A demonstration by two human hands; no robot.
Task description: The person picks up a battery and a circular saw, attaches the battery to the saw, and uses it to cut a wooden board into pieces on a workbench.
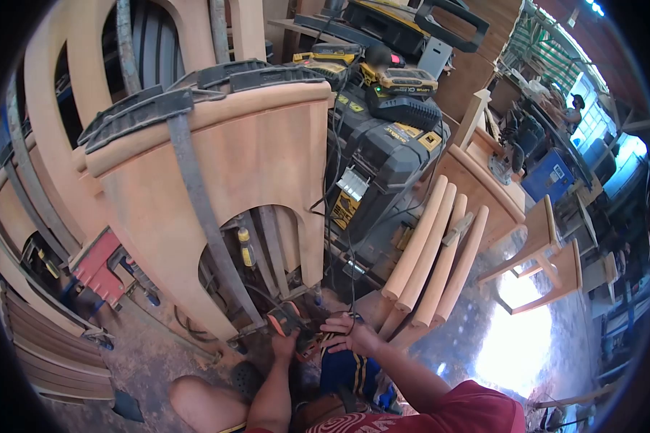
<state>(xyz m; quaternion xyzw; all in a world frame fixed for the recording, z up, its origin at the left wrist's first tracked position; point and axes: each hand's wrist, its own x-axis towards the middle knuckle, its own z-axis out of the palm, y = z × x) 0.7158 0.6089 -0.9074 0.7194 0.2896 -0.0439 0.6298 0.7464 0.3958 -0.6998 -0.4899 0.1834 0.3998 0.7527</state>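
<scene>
At the bottom centre, my left hand is wrapped round an orange and black power tool. To its right, my right hand has its fingers spread over dark blue shorts with yellow stripes, close to the tool. Above my hands stands a curved wooden panel with arched cut-outs and long metal bar clamps across it. Black clamp pads lie along its rounded top edge. A yellow and black clamp handle shows in the arch.
Black and yellow tool boxes with battery chargers stand behind. Several rounded wooden pieces lean at the right. Wooden frames stand on the floor further right. Curved slats lie at the lower left. A person is far back. Cables hang centrally.
</scene>
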